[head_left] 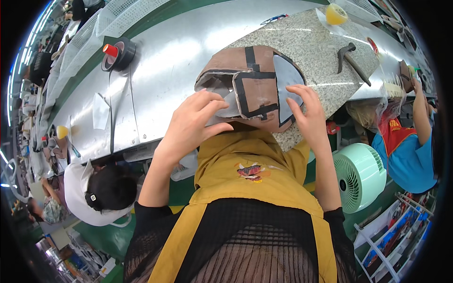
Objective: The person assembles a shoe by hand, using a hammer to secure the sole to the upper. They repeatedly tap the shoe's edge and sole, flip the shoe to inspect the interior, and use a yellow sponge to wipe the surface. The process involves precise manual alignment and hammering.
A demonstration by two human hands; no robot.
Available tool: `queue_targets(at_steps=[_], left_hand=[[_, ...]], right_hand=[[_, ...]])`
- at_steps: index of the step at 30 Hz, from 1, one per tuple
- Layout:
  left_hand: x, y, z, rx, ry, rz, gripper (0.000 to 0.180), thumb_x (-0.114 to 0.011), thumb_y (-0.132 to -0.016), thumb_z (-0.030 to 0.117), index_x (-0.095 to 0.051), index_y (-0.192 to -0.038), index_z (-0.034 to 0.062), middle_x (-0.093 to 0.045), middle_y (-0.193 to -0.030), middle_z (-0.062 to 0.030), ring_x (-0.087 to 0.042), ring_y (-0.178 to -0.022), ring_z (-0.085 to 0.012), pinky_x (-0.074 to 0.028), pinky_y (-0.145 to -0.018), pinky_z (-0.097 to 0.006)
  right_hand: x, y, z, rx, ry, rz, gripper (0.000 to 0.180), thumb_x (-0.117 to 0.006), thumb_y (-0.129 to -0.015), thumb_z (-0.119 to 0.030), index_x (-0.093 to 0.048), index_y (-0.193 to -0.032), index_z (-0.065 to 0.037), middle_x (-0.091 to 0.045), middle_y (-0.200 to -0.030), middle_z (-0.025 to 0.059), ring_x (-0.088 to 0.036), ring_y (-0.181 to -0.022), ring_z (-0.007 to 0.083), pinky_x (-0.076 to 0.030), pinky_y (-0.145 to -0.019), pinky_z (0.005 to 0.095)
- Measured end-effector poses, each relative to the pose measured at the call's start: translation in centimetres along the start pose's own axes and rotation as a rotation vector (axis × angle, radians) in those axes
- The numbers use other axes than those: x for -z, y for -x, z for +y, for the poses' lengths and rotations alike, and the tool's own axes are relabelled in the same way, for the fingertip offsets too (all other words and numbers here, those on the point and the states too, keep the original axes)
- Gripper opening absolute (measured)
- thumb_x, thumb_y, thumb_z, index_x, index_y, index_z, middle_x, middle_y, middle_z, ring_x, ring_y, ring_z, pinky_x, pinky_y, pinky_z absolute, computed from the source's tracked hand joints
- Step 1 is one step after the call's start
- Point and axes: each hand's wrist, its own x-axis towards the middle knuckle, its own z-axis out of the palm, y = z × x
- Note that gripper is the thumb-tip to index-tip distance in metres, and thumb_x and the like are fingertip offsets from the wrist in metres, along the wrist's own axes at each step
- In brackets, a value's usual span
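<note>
A brown, partly made bag piece (260,94) with black tape strips lies in front of me on a speckled stone slab. A pale grey-blue panel (286,78) forms its right end, and its left side gapes, showing whitish lining (230,103). My left hand (185,123) is at that gap with the thumb apart from the fingers; I cannot tell whether the fingertips touch the lining. Over the grey-blue panel's right edge, my right hand (309,111) has its thumb and fingers spread, gripping nothing.
A hammer (351,62) rests on the stone slab (325,89), with a yellow roll (336,14) farther back. At left on the metal bench (174,52) stands a black tape roll (123,55) with a red top. A green fan (359,177) is at lower right; other people sit on both sides.
</note>
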Motion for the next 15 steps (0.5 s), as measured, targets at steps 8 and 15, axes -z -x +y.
queue_targets(at_steps=[8, 15], left_hand=[[-3.3, -0.7, -0.4, -0.049, -0.007, -0.003, 0.027, -0.069, -0.078, 0.017, -0.063, -0.103, 0.0089, -0.062, -0.09, -0.0076, -0.06, -0.087, -0.0263, -0.049, -0.072, -0.035], [-3.3, -2.9, 2.4, -0.038, 0.266, -0.201, 0.024, -0.059, -0.088, 0.022, -0.06, -0.109, 0.01, -0.063, -0.085, -0.0116, -0.063, -0.081, -0.0295, -0.05, -0.068, -0.039]], right_hand=[[1.1, 1.0, -0.6, -0.037, -0.093, 0.039, 0.022, -0.061, -0.085, -0.008, -0.062, -0.106, -0.006, -0.061, -0.107, 0.0091, -0.056, -0.103, 0.0267, -0.044, -0.088, 0.0339], [3.1, -1.4, -4.3, 0.24, -0.059, 0.011, 0.024, -0.062, -0.083, -0.009, -0.062, -0.108, -0.006, -0.062, -0.105, 0.0087, -0.057, -0.1, 0.0273, -0.045, -0.086, 0.0355]])
